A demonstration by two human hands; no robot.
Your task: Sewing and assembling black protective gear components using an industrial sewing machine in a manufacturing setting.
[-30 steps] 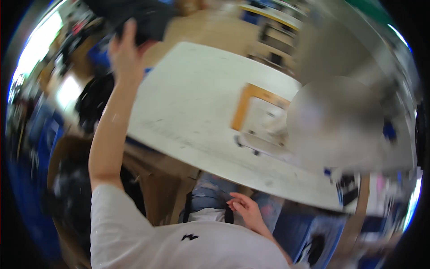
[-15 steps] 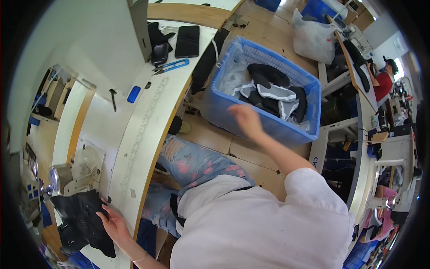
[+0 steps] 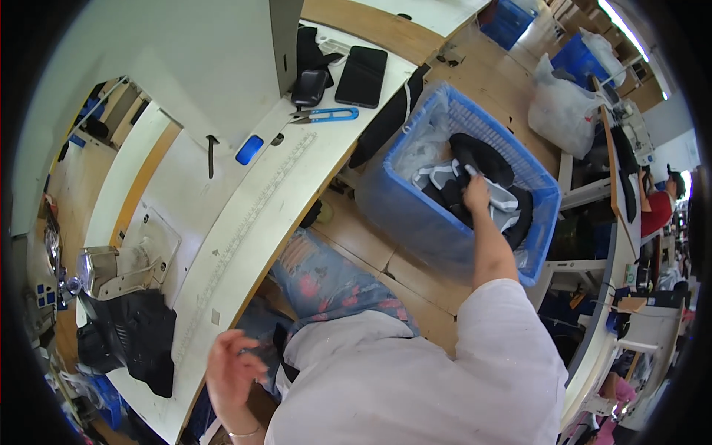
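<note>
Reaching down into the basket to pick out a piece appears to be the step in hand: the right hand [image 3: 476,194] is inside the blue plastic lattice-walled basket [image 3: 512,148], its fingers bent at the soft grey cloth pieces with white edges [image 3: 503,199]. It touches the heap there, but the fingertips are hidden, so I cannot tell whether they have closed on one piece or merely rest among several. Those grey pieces lie over and between thick black padded pieces [image 3: 489,159], with crumpled clear plastic film [image 3: 424,148] along the basket's left side. The left hand [image 3: 236,368] holds nothing; it hangs above the lap beside the white counter [image 3: 200,297], fingers loosely curled and spread a little. On that counter, against the silvery rounded machine part [image 3: 115,271], lies a flat, limp black sheet-like piece [image 3: 141,337], with no hand on it. Farther up are the small blue-handled thread snips [image 3: 330,115] and a black flat phone [image 3: 362,76] (both well apart from either hand). As I judge it, the next move calls for pinching a single edge and lifting straight up, since the pieces overlap and a neighbour could easily come along; the free left hand could help separate them.
</note>
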